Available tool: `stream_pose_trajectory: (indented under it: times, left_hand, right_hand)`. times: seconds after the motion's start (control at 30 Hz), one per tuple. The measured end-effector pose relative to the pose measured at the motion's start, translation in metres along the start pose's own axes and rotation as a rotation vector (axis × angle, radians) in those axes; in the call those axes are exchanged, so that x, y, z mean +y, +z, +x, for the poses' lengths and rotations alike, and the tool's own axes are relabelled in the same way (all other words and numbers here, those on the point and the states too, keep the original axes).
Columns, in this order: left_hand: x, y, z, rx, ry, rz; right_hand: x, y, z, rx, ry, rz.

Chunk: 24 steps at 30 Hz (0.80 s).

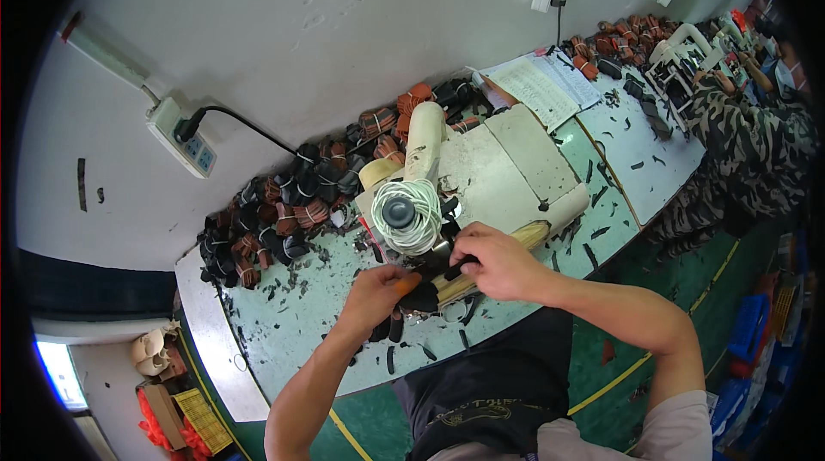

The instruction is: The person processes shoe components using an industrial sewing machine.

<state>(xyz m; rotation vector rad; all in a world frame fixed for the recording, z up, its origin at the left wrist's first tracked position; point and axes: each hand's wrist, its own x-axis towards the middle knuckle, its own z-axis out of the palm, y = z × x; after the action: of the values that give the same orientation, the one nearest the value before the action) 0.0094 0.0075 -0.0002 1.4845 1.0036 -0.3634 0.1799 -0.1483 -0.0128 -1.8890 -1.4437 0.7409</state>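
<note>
A cream bench machine [516, 152] stands in front of me, a coil of pale cord [414, 203] wound around its dark round knob. My left hand [375, 296] is closed at its near left side, fingers on a black piece of material [421, 298]. Something orange [406, 283] shows at those fingertips; I cannot tell whether it is a finger cover or a strip. My right hand [494, 263] pinches a short black strip [461, 268] beside the machine's front edge, above a worn yellowish bar [481, 279]. The machine's working point is partly hidden by the cord and my fingers.
Bundled black and reddish-brown strips [296, 216] are heaped along the wall. Black scraps litter the pale table [301, 323]. Papers [541, 91] lie behind the machine. A power strip [179, 136] hangs on the left wall. At right, a person in a camouflage garment [748, 143] sits by another machine [683, 61].
</note>
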Motion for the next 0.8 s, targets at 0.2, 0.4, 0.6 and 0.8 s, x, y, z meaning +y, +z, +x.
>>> stream_pose_trajectory:
  times: [0.2, 0.4, 0.6, 0.8]
  left_hand:
    - [-0.01, -0.002, -0.005, -0.029, 0.129, -0.174]
    - [0.002, 0.005, 0.003, 0.058, 0.043, 0.042]
    - [-0.006, -0.006, -0.015, -0.171, 0.095, -0.312]
    - [-0.01, -0.006, -0.007, 0.004, 0.062, -0.078]
  right_hand:
    - [-0.018, -0.008, 0.0, 0.032, 0.076, -0.158]
    - [0.003, 0.002, -0.002, 0.049, -0.063, -0.06]
    - [-0.011, 0.0, -0.005, 0.06, 0.015, -0.117]
    - [-0.002, -0.009, -0.007, -0.018, -0.008, -0.071]
